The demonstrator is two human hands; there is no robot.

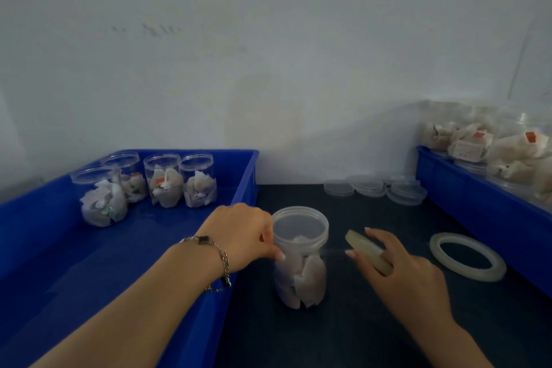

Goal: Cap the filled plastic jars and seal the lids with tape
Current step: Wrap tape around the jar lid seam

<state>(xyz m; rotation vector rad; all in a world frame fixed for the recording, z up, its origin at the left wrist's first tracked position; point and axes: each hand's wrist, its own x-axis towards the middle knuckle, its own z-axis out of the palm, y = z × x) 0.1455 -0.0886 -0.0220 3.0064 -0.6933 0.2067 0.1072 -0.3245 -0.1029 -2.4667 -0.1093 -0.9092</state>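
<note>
Closest to the camera, both forearms reach in over a dark table (358,331). The capped plastic jar (300,260) stands upright on it between the hands, stuffed with pale paper-wrapped packets, lid (300,225) already on. The left hand (242,233), with a chain bracelet (219,260) on its wrist, has its fingers curled against the jar's left side just under the lid, looks like it's pinching something there, probably the tape end, but I can't make that out for sure. The right hand (397,269) holds a roll of clear tape (369,251) in its fingers just to the right of the jar, and a thin strip seems to stretch from the roll to the jar. A second, bigger tape roll (467,257) lies flat on the table further right. On the left sits a blue tray (89,263) with four filled jars (143,185) standing at its far end, all without lids. Further back on the table there's a little pile of spare clear lids (376,188). Far right, another blue tray (478,203) holds more packed jars (507,152), against a white wall (268,54).
</note>
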